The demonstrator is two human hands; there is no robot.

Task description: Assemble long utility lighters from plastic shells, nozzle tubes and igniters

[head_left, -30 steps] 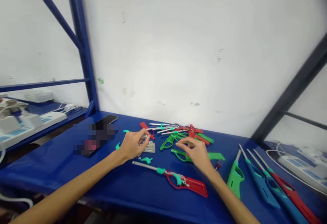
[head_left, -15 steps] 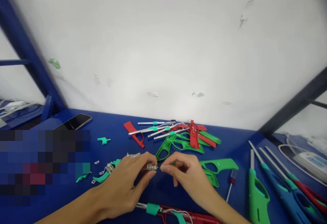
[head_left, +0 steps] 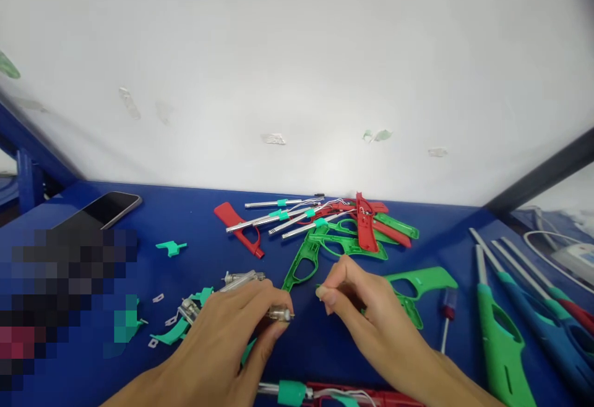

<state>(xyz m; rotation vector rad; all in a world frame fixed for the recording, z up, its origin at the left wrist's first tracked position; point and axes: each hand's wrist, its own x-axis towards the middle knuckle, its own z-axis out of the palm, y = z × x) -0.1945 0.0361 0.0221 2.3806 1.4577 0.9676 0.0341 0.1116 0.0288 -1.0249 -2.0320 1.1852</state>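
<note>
Gripping with thumb and fingers, a left hand (head_left: 227, 339) fills near left; at right, a right hand (head_left: 371, 305) pinches shut, on what cannot be told. Nearest, a red casing (head_left: 396, 399) carries white wires (head_left: 355, 392); the left hand's clear cylinder (head_left: 279, 314) pokes rightward.

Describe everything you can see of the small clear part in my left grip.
The clear part looks like a short see-through tube, probably plastic, with a pale, dull cap at its exposed end. It lies roughly level, that end facing right in the picture, towards your right grip but apart from it. The thumb and forefinger of your left grip pinch it; the rest is hidden behind them. I can't tell what is inside.
</note>
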